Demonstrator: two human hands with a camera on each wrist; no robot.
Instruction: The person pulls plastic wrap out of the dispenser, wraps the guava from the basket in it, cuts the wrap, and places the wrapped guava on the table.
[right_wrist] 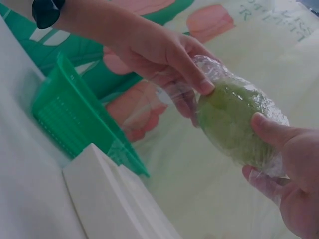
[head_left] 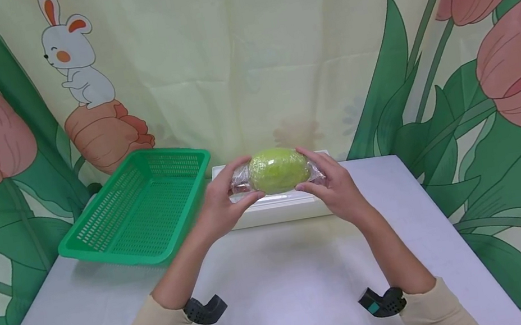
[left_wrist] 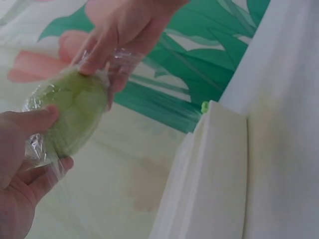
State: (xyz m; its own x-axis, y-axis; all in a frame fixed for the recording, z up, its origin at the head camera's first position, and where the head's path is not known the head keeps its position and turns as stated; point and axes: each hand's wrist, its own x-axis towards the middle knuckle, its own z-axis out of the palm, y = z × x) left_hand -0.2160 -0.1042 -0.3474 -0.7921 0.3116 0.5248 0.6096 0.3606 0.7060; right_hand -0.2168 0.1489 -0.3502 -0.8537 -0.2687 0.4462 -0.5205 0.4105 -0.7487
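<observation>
An oval light-green fruit (head_left: 278, 170) in shiny clear plastic film is held up between both hands. My left hand (head_left: 219, 202) pinches its left end, thumb on the near side and fingers behind. The right hand (head_left: 337, 185) grips the opposite end in the same way. Bunched film (head_left: 240, 180) gathers at the fruit's ends, under the fingers. In the left wrist view the wrapped fruit (left_wrist: 75, 112) is raised above the level of a long white box (left_wrist: 212, 174). The right wrist view shows film drawn tight over the fruit (right_wrist: 234, 119), with both thumbs pressing on it.
Behind and below the hands, the white box (head_left: 279, 214) lies across the back of the white-covered table (head_left: 281, 295). A green perforated plastic basket (head_left: 152, 253) stands at the back left, close to the left forearm. A printed curtain (head_left: 232, 47) hangs behind the table.
</observation>
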